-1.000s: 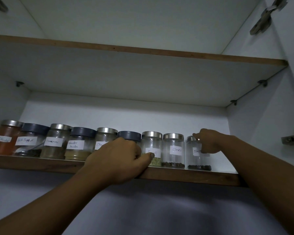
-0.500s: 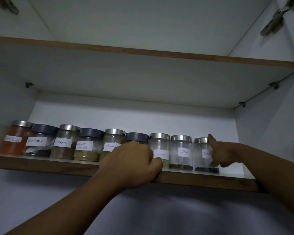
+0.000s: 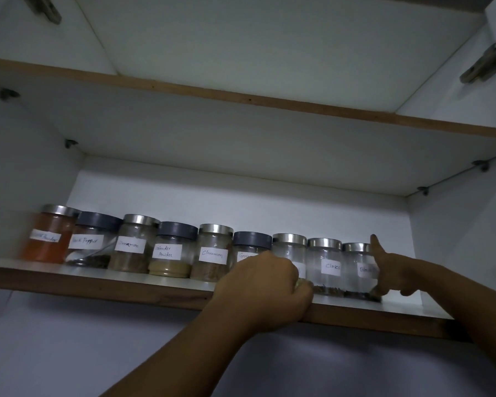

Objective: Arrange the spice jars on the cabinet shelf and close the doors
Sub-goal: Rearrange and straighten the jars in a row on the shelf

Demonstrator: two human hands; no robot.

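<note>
Several labelled glass spice jars stand in a row on the lower cabinet shelf (image 3: 126, 285), from an orange-red powder jar (image 3: 48, 237) at the left to a dark-spice jar (image 3: 355, 262) at the right. My left hand (image 3: 265, 295) rests curled on the shelf's front edge, pressed against the base of the silver-lidded jar (image 3: 288, 249) next to the cloves jar (image 3: 324, 266) and hiding its label. My right hand (image 3: 395, 272) touches the right side of the last jar, thumb up and index finger at its base.
An upper shelf (image 3: 241, 100) runs across above the jars. Metal door hinges sit at the top right (image 3: 484, 63) and top left (image 3: 45, 10). A stretch of bare shelf lies between the last jar and the cabinet's right wall (image 3: 455, 239).
My right hand dropped from the top of the rightmost jar to its right side, thumb now raised. My left hand stayed at the same jar and now covers its label.
</note>
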